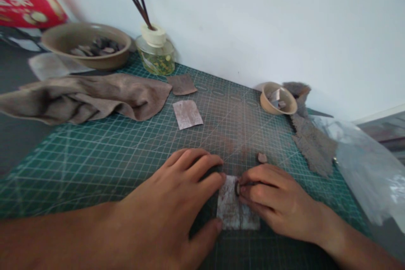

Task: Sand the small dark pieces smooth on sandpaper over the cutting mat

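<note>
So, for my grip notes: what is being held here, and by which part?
The right hand pinches a small dark oval chip by its right side, over a pale sandpaper sheet.

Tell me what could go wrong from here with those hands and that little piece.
The small dark piece is tiny and pinched in the right hand, so it might slip, and the fingertips could scrape the sandpaper. The sheet seems held only by the left hand, so it might slide on the green cutting mat. The loose chip nearby could get knocked aside.
</note>
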Available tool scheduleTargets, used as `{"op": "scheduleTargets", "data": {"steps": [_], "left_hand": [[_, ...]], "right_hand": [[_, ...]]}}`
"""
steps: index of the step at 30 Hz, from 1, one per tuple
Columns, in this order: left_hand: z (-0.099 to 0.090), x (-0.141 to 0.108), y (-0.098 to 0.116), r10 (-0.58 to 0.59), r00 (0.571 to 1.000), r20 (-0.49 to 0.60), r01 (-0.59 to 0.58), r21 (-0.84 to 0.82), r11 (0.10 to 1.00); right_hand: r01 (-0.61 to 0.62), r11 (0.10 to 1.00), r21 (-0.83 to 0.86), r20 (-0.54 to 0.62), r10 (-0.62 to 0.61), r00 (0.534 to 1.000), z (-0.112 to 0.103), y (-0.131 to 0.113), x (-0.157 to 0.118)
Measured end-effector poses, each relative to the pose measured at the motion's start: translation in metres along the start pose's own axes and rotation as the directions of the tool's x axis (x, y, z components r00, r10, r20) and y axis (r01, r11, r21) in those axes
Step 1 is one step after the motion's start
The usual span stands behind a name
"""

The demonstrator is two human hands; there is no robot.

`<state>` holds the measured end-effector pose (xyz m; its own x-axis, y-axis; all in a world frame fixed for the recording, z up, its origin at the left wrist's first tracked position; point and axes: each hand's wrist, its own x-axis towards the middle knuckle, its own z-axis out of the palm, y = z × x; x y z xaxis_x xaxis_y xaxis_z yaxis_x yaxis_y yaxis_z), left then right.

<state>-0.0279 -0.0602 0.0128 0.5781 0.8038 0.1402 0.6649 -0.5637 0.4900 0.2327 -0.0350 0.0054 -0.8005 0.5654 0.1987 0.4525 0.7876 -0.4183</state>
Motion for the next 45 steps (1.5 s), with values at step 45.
{"op": "scheduleTargets", "data": {"steps": [45], "left_hand": [[0.018, -0.007, -0.009, 0.129, 0.990, -0.064, -0.112, 0.231, 0.966]], "right_hand": [[0.052, 0.986, -0.161, -0.007, -0.054, 0.999, 0.000, -0.011, 0.007]]}}
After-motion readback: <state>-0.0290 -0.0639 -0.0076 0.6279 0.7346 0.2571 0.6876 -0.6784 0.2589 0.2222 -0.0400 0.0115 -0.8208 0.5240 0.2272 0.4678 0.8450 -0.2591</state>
